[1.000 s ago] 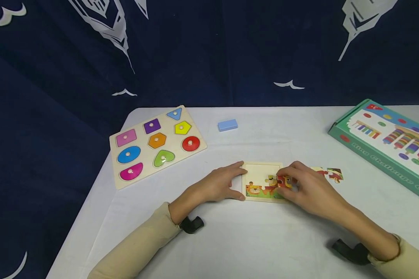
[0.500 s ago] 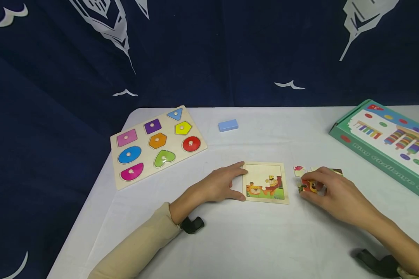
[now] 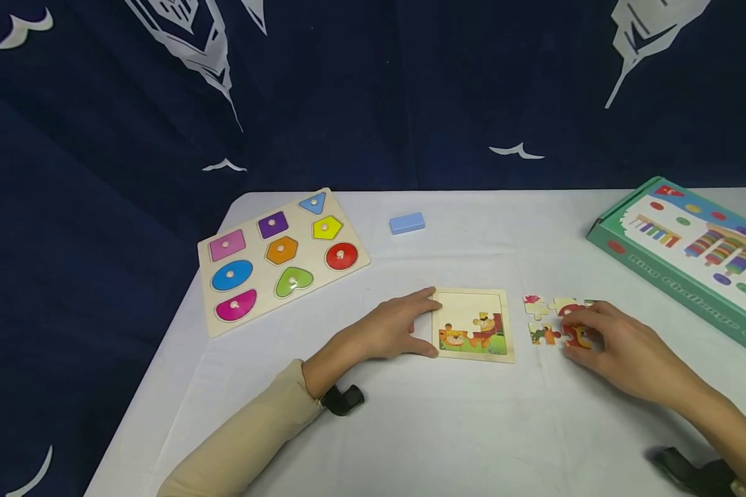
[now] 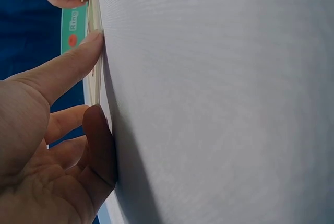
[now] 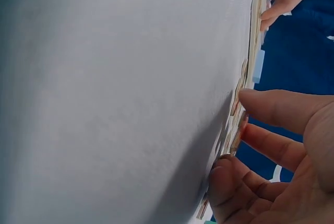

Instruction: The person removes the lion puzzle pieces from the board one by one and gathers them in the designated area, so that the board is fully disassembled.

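My left hand (image 3: 393,326) rests at the left edge of a small wooden puzzle board (image 3: 469,357), its thumb and fingers spread along that side and touching the frame. Several fitted pieces with an orange cartoon animal (image 3: 454,337) fill the lower part of the board; its upper part shows bare wood. To the right, my right hand (image 3: 628,348) pinches a red and orange puzzle piece (image 3: 575,337) low over the table. In the right wrist view the piece (image 5: 239,132) sits between thumb and fingers. Beside it lie a pink-flower piece (image 3: 535,306) and a green-orange piece (image 3: 543,334).
At the left lies a shape board (image 3: 317,276) with coloured knobbed shapes. A blue block (image 3: 407,223) is near the back edge of the white table (image 3: 472,428). A green game box (image 3: 677,276) stands at the right. Behind hangs a dark blue cloth (image 3: 360,96).
My right hand has moved right from the puzzle board, carrying the red and orange puzzle piece to the loose pieces. The left hand has stayed at the board's edge.
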`<state>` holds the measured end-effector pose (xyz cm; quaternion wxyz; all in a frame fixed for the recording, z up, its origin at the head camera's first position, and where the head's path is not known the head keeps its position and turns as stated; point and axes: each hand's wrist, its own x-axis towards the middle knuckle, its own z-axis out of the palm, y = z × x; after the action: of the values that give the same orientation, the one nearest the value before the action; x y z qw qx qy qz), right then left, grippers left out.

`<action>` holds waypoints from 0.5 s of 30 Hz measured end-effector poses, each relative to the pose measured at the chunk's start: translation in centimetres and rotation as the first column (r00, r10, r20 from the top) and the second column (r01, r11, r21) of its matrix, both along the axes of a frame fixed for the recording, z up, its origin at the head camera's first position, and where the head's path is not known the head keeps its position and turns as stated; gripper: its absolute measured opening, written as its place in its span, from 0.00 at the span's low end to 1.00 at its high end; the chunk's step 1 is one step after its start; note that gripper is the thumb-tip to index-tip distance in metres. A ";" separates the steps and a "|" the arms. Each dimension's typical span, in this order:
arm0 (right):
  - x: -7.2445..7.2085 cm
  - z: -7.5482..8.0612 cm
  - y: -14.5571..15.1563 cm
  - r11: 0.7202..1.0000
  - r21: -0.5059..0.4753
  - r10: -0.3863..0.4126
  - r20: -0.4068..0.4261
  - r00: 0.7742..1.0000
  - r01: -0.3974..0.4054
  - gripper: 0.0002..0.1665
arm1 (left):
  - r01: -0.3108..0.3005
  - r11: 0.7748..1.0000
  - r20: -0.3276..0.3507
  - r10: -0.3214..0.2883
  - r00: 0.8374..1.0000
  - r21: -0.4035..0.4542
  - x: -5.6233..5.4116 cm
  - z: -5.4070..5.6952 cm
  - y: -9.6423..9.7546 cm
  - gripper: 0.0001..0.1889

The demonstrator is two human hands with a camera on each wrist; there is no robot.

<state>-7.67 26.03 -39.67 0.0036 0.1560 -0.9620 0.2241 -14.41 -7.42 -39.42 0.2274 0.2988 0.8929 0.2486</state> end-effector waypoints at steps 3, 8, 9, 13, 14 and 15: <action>-0.1 -0.1 0.1 1.000 0.016 0.001 0.022 1.000 -0.001 0.25 | -0.006 1.000 0.004 0.006 1.000 0.003 0.0 0.0 0.0 0.39; -0.1 -0.2 0.2 1.000 0.027 -0.006 0.031 1.000 0.005 0.25 | -0.010 1.000 0.010 0.010 1.000 0.009 0.0 0.1 0.0 0.39; -0.1 -0.2 0.2 1.000 0.027 -0.006 0.032 0.999 0.005 0.25 | -0.010 1.000 0.012 0.010 1.000 0.010 0.0 0.1 0.0 0.39; -0.2 -0.2 0.2 1.000 0.025 -0.005 0.042 0.999 0.004 0.25 | -0.009 1.000 0.011 0.009 1.000 0.007 0.0 0.1 0.0 0.39; -0.2 -0.2 0.2 1.000 0.025 -0.005 0.047 0.999 0.004 0.25 | -0.009 1.000 0.011 0.009 1.000 0.006 0.0 0.0 0.0 0.39; -0.2 -0.2 0.2 1.000 0.026 -0.006 0.052 0.999 0.005 0.24 | -0.008 1.000 0.010 0.008 1.000 0.007 0.0 0.0 0.0 0.39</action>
<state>-7.84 26.27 -39.91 -0.0227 0.1476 -0.9650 0.2157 -14.41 -7.40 -39.41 0.2297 0.2946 0.8922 0.2540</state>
